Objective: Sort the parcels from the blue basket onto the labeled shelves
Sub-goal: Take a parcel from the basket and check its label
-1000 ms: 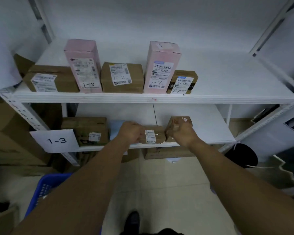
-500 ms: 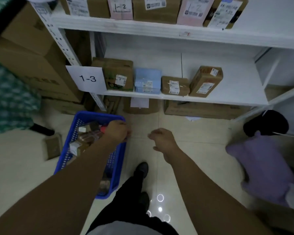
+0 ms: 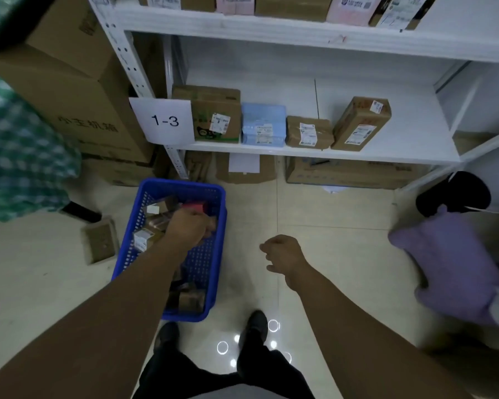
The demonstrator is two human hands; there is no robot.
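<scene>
Head view: the left hand (image 3: 192, 228) is down in the blue basket (image 3: 182, 184), near left, among the parcels (image 3: 141, 240); I cannot tell if it grips one. The right hand (image 3: 281, 253) hangs loose, empty. A rushed grab could drop a parcel.

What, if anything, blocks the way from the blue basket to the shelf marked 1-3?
Nothing visible does. The left hand is in the blue basket among the parcels; only bare floor lies between basket and shelf. Four boxes line the shelf's front, but its right end is bare.
</scene>
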